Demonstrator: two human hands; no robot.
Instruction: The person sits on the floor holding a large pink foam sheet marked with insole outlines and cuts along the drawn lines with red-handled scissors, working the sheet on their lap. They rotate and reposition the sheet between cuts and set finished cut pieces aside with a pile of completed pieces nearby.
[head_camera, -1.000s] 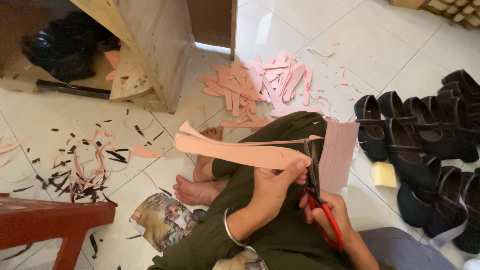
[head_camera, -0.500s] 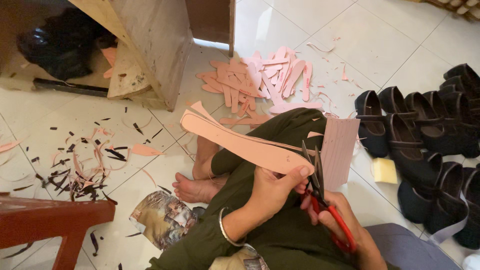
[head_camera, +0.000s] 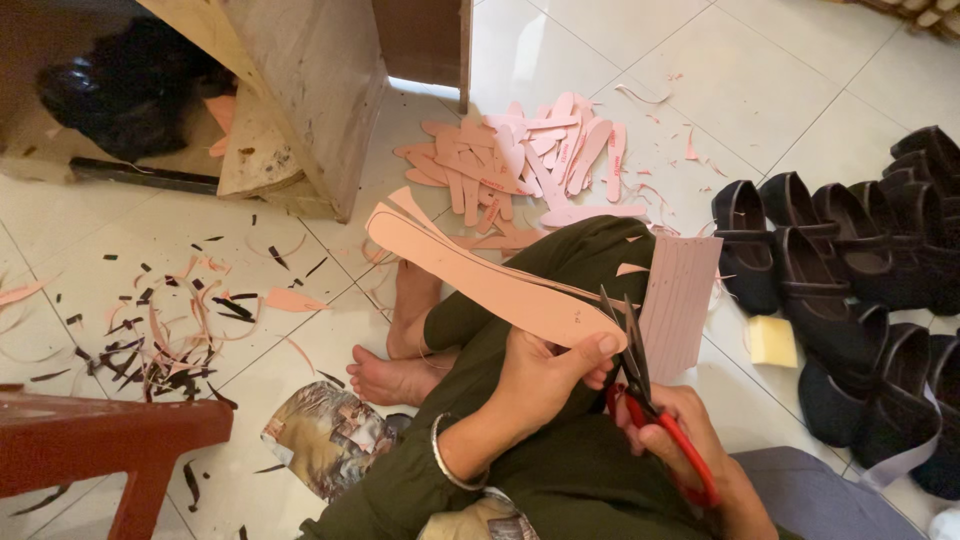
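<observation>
Cut off by the bottom edge: lower loop of the red-handled scissors (head_camera: 655, 425) and wrist of the right hand (head_camera: 690, 440). Partly hidden under the left hand (head_camera: 545, 375): near end of the long pink foam insole cut-out (head_camera: 480, 275). Cropped at the right edge: row of black strap shoes (head_camera: 860, 270). Too dark to identify: black bundle (head_camera: 125, 85), top-left corner.

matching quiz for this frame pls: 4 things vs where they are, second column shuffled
1. scissors
2. insole
3. black shoes
4. pink pile

a. floor, by the wooden box
b. in the left hand
c. in a row on the right
d. in the right hand

Pairs: 1-d, 2-b, 3-c, 4-a
</observation>
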